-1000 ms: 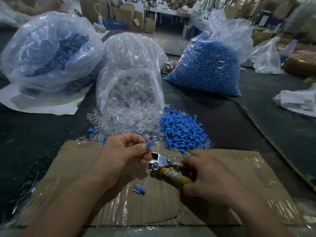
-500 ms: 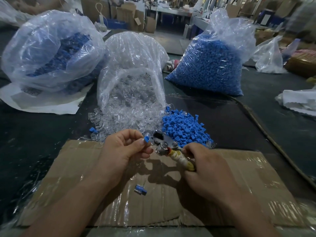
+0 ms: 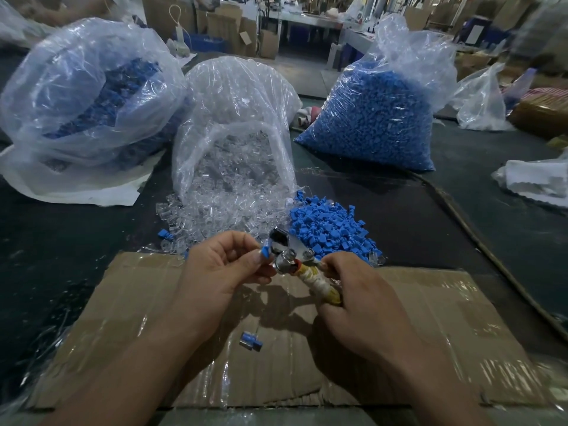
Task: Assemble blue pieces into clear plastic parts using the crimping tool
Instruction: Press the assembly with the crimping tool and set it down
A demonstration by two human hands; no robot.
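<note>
Your left hand (image 3: 221, 272) pinches a blue piece (image 3: 266, 252) between thumb and forefinger, with the other fingers curled under. The piece is at the mouth of the crimping tool (image 3: 284, 245), touching it or just beside it. I judge that you are seating the piece. Bring it straight into the metal head, hold it square, and take your fingertips back before you squeeze. Your right hand (image 3: 362, 302) is wrapped firmly around the taped yellow handle. Press slowly and evenly, so that the piece does not tilt.

Some things I cannot make out. A clear part may already sit around the blue piece, but it is transparent and your thumb covers that place. How far the tool's head stands open is unclear. Any second handle is hidden in your right palm. Just behind your hands lie the clear parts (image 3: 215, 207) and, to their right, the blue heap (image 3: 332, 229).
</note>
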